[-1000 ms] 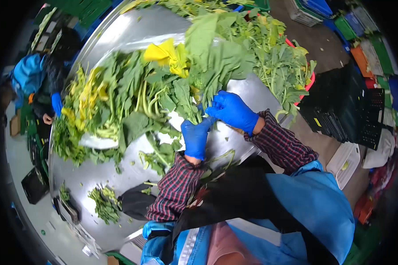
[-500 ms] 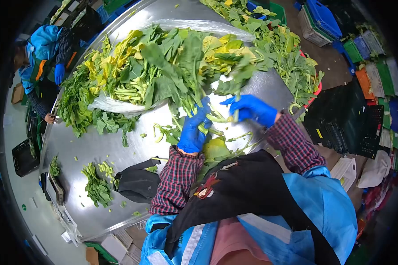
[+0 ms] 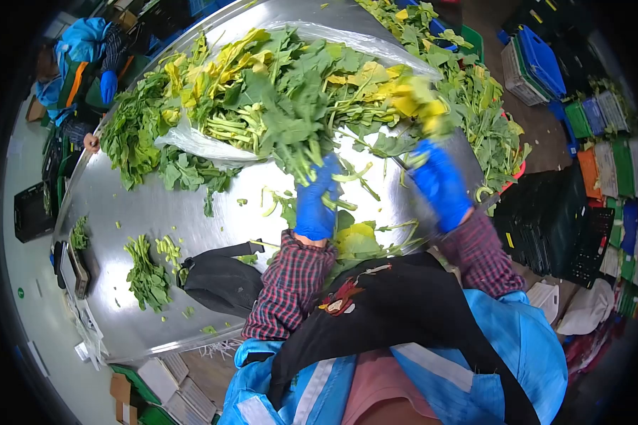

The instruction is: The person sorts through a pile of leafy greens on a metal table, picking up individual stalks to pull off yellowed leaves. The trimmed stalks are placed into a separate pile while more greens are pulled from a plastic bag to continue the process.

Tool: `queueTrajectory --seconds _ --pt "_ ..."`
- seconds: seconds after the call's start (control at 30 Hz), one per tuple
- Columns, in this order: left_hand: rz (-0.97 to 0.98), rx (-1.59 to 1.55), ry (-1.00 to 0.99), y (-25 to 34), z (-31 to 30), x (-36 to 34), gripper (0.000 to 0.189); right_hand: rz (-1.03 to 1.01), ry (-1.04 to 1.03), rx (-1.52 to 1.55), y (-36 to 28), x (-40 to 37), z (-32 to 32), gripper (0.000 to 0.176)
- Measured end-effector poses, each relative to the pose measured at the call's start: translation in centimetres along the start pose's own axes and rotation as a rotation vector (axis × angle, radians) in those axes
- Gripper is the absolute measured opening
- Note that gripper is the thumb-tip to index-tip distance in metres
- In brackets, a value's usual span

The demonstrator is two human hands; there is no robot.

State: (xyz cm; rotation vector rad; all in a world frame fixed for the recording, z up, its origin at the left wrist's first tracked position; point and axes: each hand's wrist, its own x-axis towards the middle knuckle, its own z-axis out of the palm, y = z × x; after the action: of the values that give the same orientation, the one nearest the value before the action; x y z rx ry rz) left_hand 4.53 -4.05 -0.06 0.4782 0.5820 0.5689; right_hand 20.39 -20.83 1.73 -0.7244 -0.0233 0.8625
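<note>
My left hand [image 3: 317,202], in a blue glove, is closed around the stems of a bunch of leafy greens [image 3: 298,120], leaves pointing away from me. To its right, my gloved right hand [image 3: 441,188] is smeared by motion, fingers curled. A blurred yellow leaf [image 3: 427,106] rises from its fingertips, and a thin dark strip shows beside the fingers. Cut stem pieces [image 3: 361,172] and a yellowish leaf [image 3: 358,241] lie on the metal table [image 3: 213,212] near my hands. Beyond them, a heap of green and yellow leaves [image 3: 220,78] rests on clear plastic [image 3: 205,144].
A small bunch of greens [image 3: 147,273] and a black cloth item [image 3: 223,280] lie on the table at left. More greens [image 3: 482,113] pile along the right edge. Stacked dark crates [image 3: 546,219] stand at right. Another person [image 3: 81,49] is at the far left edge.
My right hand has moved away from the left hand, out to the right. The green leaf near it gives way to a blurred yellow one. My left hand still grips the bunch.
</note>
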Motion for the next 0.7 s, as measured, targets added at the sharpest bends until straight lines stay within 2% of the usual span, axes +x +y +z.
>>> queueTrajectory --seconds 0.07,0.13,0.17,0.23,0.3,0.33,0.4,0.43,0.47,0.5,0.6,0.67,0.7 --pt "0.004 0.105 0.009 1.1 -0.9 0.4 0.027 -0.151 0.274 -0.232 -5.9 1.5 -1.8 0.021" --pt "0.004 0.191 0.016 1.6 0.0 -0.3 0.029 0.110 0.311 -0.877 -11.8 4.0 -7.7 0.025" --pt "-0.010 0.296 0.050 1.7 1.0 -1.1 0.033 0.106 0.322 -0.881 -11.9 3.6 -7.7 0.025" --pt "-0.025 0.395 0.074 1.0 1.9 -1.3 0.037 -0.140 0.183 -1.301 -10.9 3.8 -6.1 0.023" --pt "0.080 0.427 0.018 -0.5 2.1 -1.5 0.035 -0.373 0.030 -1.699 -7.9 3.6 -3.9 0.022" --pt "0.129 0.452 0.024 -1.0 2.8 -1.7 0.025 -0.090 -0.105 -1.198 -5.7 2.8 0.1 0.019" --pt "0.170 0.513 -0.021 -1.8 2.5 -1.7 0.029 -0.018 -0.269 -0.933 -0.8 1.8 3.4 0.019" --pt "0.222 0.562 -0.058 -2.2 1.9 -1.5 0.033 -0.059 -0.273 -0.941 0.7 1.2 5.7 0.018" --pt "0.339 0.628 -0.063 -3.1 0.6 -1.1 0.033 -0.202 -0.257 -1.194 2.1 1.7 5.8 0.027" --pt "0.342 0.633 -0.063 -3.2 0.5 -1.1 0.033 -0.156 -0.172 -1.261 2.9 1.8 6.3 0.029" --pt "0.348 0.616 -0.040 -2.8 0.5 -1.3 0.031 -0.135 -0.140 -1.227 3.9 1.6 7.0 0.026" --pt "0.330 0.534 -0.016 -2.9 0.6 -1.1 0.028 -0.185 -0.117 -0.947 5.2 1.6 5.9 0.021" --pt "0.305 0.451 0.000 -3.1 0.7 -1.1 0.026 -0.180 -0.122 -0.953 5.4 1.5 6.0 0.021"
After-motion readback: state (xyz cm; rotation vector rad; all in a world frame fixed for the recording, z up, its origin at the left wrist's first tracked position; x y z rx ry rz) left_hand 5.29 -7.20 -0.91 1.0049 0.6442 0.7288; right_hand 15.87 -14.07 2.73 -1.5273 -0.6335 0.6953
